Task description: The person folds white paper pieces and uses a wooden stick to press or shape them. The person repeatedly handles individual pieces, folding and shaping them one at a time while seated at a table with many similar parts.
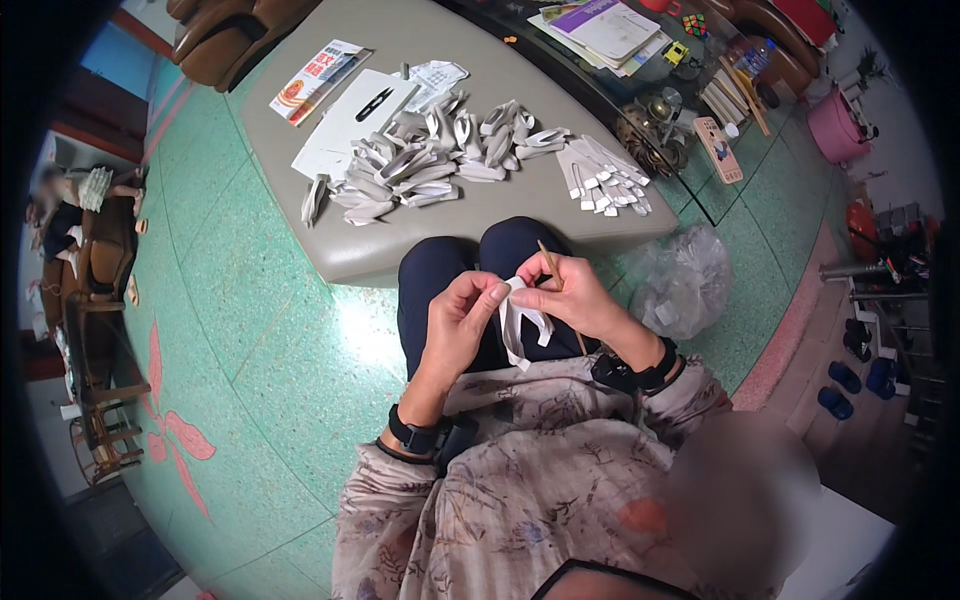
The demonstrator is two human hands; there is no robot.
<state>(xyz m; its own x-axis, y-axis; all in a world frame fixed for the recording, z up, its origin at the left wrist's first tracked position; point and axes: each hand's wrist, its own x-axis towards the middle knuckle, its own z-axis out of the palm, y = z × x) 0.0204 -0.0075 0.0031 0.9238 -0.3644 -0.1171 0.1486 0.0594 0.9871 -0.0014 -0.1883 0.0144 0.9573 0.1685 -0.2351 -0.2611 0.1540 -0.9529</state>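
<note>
Above my lap, my left hand (462, 315) is closed, pinching a white fabric strip (513, 335) between thumb and fingertips. My right hand (575, 295) pinches the same strip at its upper end, and a thin wooden stick (547, 256) is tucked in that hand, sticking out above and below it. The strip's two ends dangle between my hands. Beyond my knees, a heap of folded grey-white fabric pieces (420, 165) covers part of a grey padded bench (370, 250). At the heap's right lie several flat strips with white ends (605, 180).
Black thread snips (374, 104) rest on a white sheet (335, 135), beside a booklet (318, 80). A dark glass table (560, 60) bears papers and a puzzle cube (694, 24). On the floor at right are a clear plastic bag (685, 280) and slippers (838, 390); a person (70, 215) sits far left.
</note>
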